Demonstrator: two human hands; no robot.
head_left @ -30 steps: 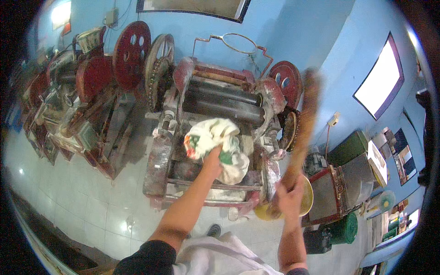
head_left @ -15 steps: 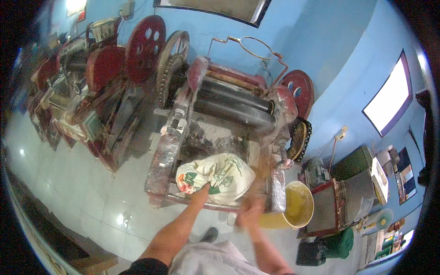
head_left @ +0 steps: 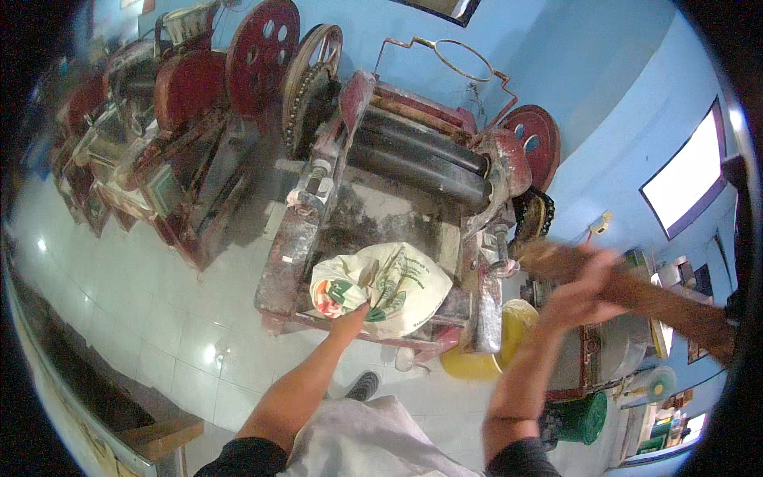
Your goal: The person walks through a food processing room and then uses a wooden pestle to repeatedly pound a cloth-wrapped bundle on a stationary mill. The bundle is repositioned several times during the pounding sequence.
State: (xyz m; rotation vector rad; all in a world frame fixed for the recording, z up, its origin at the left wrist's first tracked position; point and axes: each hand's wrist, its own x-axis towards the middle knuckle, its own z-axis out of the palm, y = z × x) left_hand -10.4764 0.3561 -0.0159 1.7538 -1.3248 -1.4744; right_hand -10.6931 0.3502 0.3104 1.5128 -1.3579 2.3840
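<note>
A white cloth sack point(head_left: 405, 290) with green and orange printing rests at the front of the roller machine's frame. My left hand point(head_left: 354, 319) is closed on the sack's near left part, its fingertips partly hidden in the folds. Raised to the right, my right hand point(head_left: 584, 292) is wrapped round a long wooden plank point(head_left: 668, 310), blurred by motion. The plank slants from above the machine's right side toward the right rim of the view. Beyond the sack lie the machine's dark rollers point(head_left: 417, 163), with a dusty tray point(head_left: 389, 211) before them.
A yellow bucket point(head_left: 469, 364) stands at the machine's right front leg. To the left is a second red machine point(head_left: 191, 87) with large wheels. A green round container point(head_left: 588, 417) sits at lower right, and a wooden-edged table point(head_left: 163, 436) at lower left.
My right hand has swung up and right from beside the sack, carrying the plank. My left hand stays on the sack. The view has shifted slightly.
</note>
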